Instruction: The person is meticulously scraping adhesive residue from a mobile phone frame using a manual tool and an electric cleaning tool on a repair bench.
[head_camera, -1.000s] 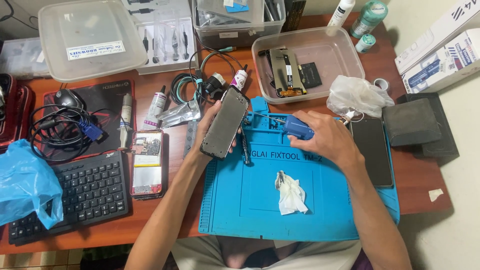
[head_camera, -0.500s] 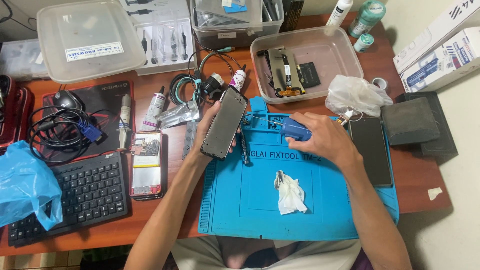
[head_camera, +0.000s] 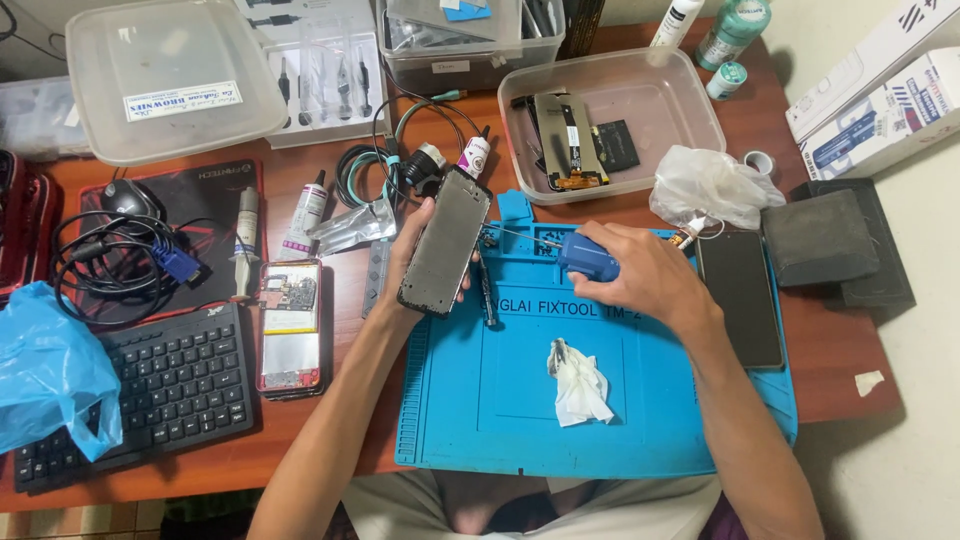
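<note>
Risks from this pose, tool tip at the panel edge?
1. The left hand holds the phone panel tilted in the air, unsupported; a push from the blue tool in the right hand could flex or crack it.
2. The thin tip may slip toward the left fingers.
3. The opened phone lies exposed beside the forearm.

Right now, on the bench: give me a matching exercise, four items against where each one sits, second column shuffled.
Items:
1. phone frame
2. white tissue
3. opened phone
4. blue plastic bag

Places:
A. on the keyboard's left end
B. in the left hand
C. on the blue mat
D. on the table between keyboard and mat

Pairs: 1-B, 2-C, 3-D, 4-A
</note>
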